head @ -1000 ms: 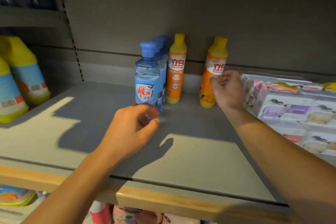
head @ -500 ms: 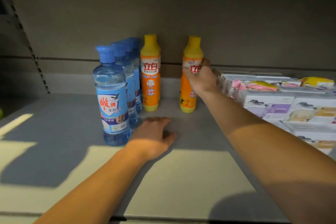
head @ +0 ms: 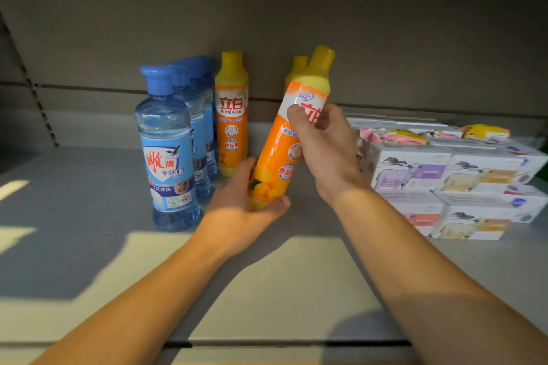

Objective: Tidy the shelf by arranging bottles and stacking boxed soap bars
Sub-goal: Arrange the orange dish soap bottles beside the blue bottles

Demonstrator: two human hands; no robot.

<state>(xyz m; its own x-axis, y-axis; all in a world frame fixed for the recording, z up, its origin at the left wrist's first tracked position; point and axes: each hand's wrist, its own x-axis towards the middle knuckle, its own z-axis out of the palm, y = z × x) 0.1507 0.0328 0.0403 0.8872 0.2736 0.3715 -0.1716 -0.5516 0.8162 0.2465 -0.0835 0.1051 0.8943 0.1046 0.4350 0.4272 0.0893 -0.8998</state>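
Observation:
An orange dish-soap bottle with a yellow cap (head: 280,145) is tilted above the shelf, held by both hands. My right hand (head: 323,151) grips its middle, thumb across the label. My left hand (head: 246,207) cups its bottom end, fingers curled round the base. Another orange bottle (head: 231,115) stands upright by the back wall, and the yellow top of a third (head: 298,65) shows behind the held one. A row of blue bottles (head: 167,151) stands to the left. Boxed soap bars (head: 450,181) lie stacked in two layers on the right.
The grey shelf board (head: 89,216) runs from the left to the front edge, partly sunlit. The grey back panel (head: 385,38) rises close behind the bottles. Loose pink and yellow packets (head: 394,135) lie on top of the soap boxes.
My right hand lifted the orange bottle off the shelf and tilted it toward me. My left hand rose from the shelf board and took hold of the bottle's base.

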